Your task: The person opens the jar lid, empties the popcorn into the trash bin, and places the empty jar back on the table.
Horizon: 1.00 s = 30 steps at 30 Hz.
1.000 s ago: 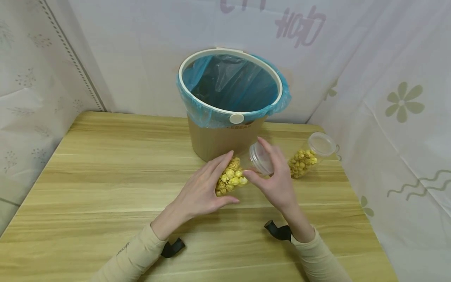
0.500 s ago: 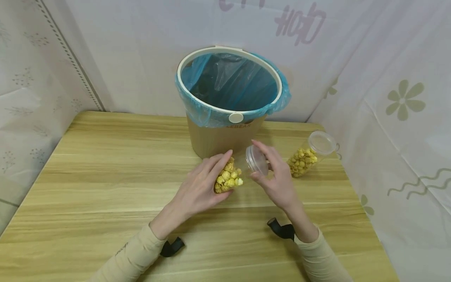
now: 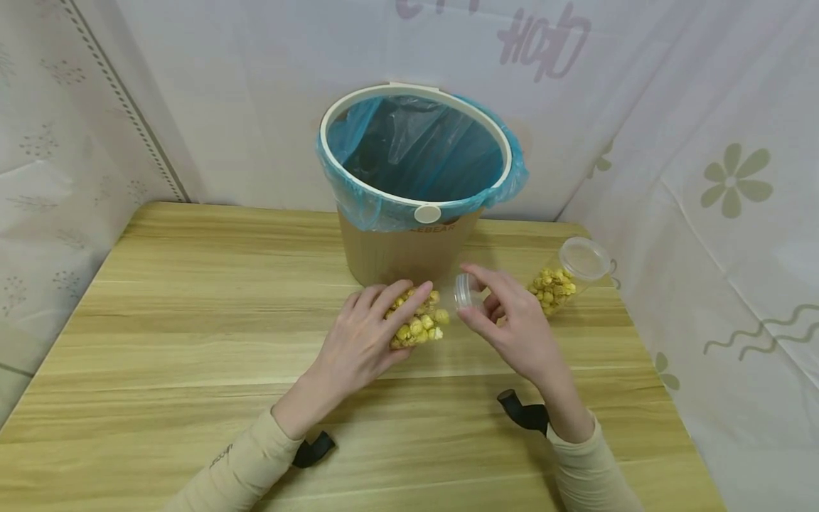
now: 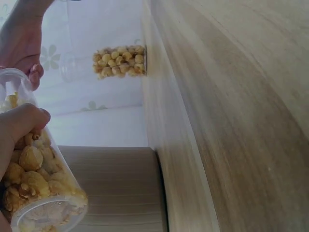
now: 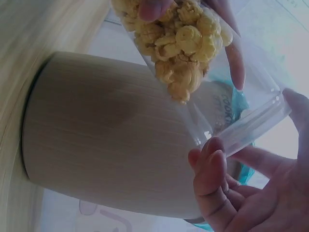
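A clear plastic jar (image 5: 256,72) of yellow popcorn (image 3: 419,328) lies tilted in my left hand (image 3: 355,345), its mouth toward the right. My left thumb (image 4: 24,121) presses against the jar's side in the left wrist view, with the jar's round base toward the camera. At the jar's mouth, my right hand (image 3: 521,331) pinches the clear screw lid (image 3: 468,290) between thumb and fingers. The right wrist view shows those fingers on the lid's ribbed edge, while the left fingers wrap the popcorn end.
Behind the hands stands a tan trash bin (image 3: 403,249) lined with a blue bag (image 3: 365,206). A second lidded popcorn jar (image 3: 585,259) stands at right on the wooden table (image 3: 224,299). Black straps (image 3: 525,414) are on the wrists; patterned cloth (image 3: 704,270) surrounds the table.
My right hand has shifted slightly right and down, and the lid now shows more edge-on. The left fingers have moved further over the jar, still holding it.
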{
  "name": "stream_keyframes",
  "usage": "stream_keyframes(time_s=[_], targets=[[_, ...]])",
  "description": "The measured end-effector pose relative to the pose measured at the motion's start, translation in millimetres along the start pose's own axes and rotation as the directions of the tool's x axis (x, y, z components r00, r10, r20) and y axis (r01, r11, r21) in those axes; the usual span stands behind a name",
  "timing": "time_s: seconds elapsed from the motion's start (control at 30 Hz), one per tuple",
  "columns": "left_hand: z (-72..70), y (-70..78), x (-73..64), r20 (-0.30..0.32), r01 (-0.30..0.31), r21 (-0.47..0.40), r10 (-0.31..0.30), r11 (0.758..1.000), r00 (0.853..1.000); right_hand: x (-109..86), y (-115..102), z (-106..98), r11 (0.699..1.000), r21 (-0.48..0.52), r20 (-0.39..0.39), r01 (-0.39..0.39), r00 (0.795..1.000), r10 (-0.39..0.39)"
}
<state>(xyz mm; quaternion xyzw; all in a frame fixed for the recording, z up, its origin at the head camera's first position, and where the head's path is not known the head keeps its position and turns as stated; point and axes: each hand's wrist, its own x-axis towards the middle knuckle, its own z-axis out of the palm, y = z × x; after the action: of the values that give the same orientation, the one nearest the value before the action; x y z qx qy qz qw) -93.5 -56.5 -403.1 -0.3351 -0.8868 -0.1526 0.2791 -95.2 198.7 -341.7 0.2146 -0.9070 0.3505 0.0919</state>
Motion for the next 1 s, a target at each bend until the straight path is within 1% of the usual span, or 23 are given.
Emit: stream_keyframes(time_s=[0.17, 0.43, 0.6, 0.67, 0.73, 0.8, 0.87, 0.93, 1.0], targets=[[-0.9, -0.5, 0.2, 0.011, 0.0, -0.033, 0.001, 0.999, 1.0, 0.7, 2, -3, 0.999, 0.032, 0.017, 0.019, 1.0, -0.02], [-3.6, -1.1, 1.1, 0.019, -0.007, -0.055, 0.008, 0.998, 1.0, 1.4, 4, -4, 0.995, 0.09, 0.022, 0.031, 0.999, -0.033], [-2.2, -2.9, 0.4, 0.014, 0.0, -0.161, 0.002, 0.987, 1.0, 2.0, 5, -4, 0.992, 0.094, 0.017, 0.088, 0.996, -0.09], [-1.2, -4.1, 0.4, 0.02, 0.006, -0.212, -0.002, 0.977, 1.0, 2.5, 6, -6, 0.989, 0.098, 0.029, 0.113, 0.993, -0.116], [-1.2, -5.0, 0.8, 0.035, 0.014, -0.246, -0.005, 0.969, 0.999, 2.8, 6, -9, 0.985, 0.104, 0.057, 0.136, 0.988, -0.143], [-2.0, -5.8, 1.5, 0.054, 0.021, -0.279, -0.007, 0.96, 0.999, 2.9, 7, -14, 0.98, 0.101, 0.099, 0.173, 0.978, -0.183], [-3.3, -6.5, 1.9, 0.079, 0.033, -0.307, -0.009, 0.951, 0.997, 2.1, 9, -18, 0.97, 0.092, 0.149, 0.224, 0.96, -0.235], [-4.7, -7.3, 1.9, 0.115, 0.048, -0.33, -0.011, 0.943, 0.993, 0.6, 11, -24, 0.953, 0.091, 0.195, 0.288, 0.934, -0.3], [-6.0, -8.0, 1.5, 0.152, 0.067, -0.354, -0.013, 0.933, 0.988, -0.9, 12, -28, 0.929, 0.112, 0.224, 0.351, 0.902, -0.368]])
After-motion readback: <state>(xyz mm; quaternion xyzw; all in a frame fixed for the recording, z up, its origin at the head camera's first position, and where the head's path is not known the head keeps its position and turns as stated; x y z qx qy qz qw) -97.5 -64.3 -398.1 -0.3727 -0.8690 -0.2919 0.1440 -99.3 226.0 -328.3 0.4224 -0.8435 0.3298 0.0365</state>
